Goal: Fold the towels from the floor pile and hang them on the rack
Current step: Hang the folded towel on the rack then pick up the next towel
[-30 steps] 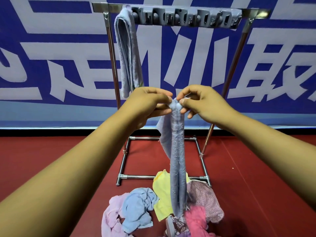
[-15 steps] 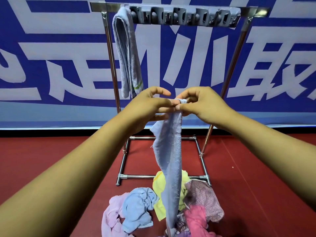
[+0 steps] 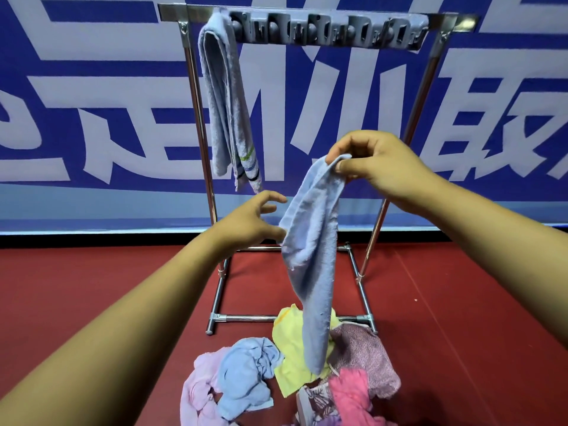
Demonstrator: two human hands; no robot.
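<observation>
A light blue towel [image 3: 310, 256] hangs down in front of me, pinched at its top corner by my right hand [image 3: 378, 167]. My left hand [image 3: 249, 224] is lower and to the left, fingers spread, its fingertips at the towel's left edge without a clear grip. Behind stands a chrome rack [image 3: 196, 118] with a grey clip bar across the top. One folded pale blue towel [image 3: 226, 109] with striped ends hangs over the rack's left end. On the floor below lies the pile of towels [image 3: 285, 382]: lilac, blue, yellow, mauve patterned and pink.
The rack's base frame [image 3: 276, 318] rests on red floor [image 3: 92, 287] just behind the pile. A blue banner with large white characters [image 3: 92, 118] covers the wall behind the rack.
My left hand let go of the towel's top and dropped down to its left edge. My right hand rose slightly to the right, holding the towel alone, which now hangs opened wider.
</observation>
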